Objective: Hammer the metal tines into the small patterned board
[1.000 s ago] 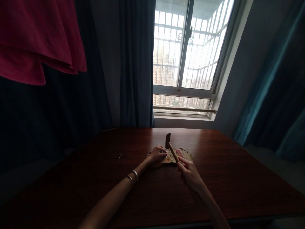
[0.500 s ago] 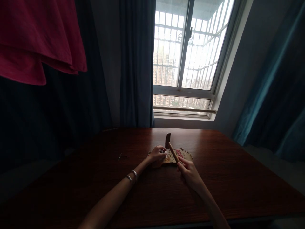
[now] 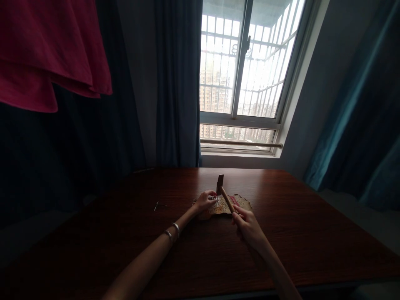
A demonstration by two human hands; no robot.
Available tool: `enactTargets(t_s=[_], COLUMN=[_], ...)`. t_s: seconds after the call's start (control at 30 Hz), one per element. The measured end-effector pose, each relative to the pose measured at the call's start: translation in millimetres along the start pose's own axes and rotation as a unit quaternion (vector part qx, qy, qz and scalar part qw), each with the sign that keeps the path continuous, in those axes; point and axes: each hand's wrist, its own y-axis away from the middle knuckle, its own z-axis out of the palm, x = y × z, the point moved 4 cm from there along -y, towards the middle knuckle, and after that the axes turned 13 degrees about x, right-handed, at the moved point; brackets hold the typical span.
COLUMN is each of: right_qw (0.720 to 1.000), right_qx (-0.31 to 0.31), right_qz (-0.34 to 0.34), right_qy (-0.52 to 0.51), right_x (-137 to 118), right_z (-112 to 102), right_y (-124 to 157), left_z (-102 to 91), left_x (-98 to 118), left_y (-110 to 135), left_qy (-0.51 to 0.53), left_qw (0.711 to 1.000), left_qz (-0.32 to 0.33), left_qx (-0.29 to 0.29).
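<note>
A small flat tan piece with rows of holes and a pink patch lies on the dark wooden table. My left hand is closed in a pinch on a small metal tool that stands on the piece. My right hand grips the wooden handle of a small hammer. The hammer head sits just above the tool. Two bracelets circle my left wrist.
A small metal item lies on the table to the left of my hands. Blue curtains flank a barred window behind the table. Red cloth hangs at the upper left.
Hardly anything differs; the hammer head stays just above the tool and both hands keep their places. The view has shifted slightly.
</note>
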Motion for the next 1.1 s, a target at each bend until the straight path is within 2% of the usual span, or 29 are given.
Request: enactTargets(t_s=[0.2, 0.53, 1.1], right_qw=[1.000, 1.000, 1.000], right_qx=[0.001, -0.015, -0.014], right_qz=[0.002, 0.001, -0.009], right_qy=[-0.005, -0.015, -0.010], right_x=[2, -2, -5], right_z=[0, -1, -3], right_y=[-1, -1, -2], left_z=[0.3, 4.4, 2.6], left_x=[5, -6, -4], left_y=[-1, -3, -2], left_qy=[-0.015, 0.009, 0.023], left_qw=[0.999, 0.999, 0.999], left_qz=[0.048, 0.028, 0.032], left_qx=[-0.011, -0.014, -0.015])
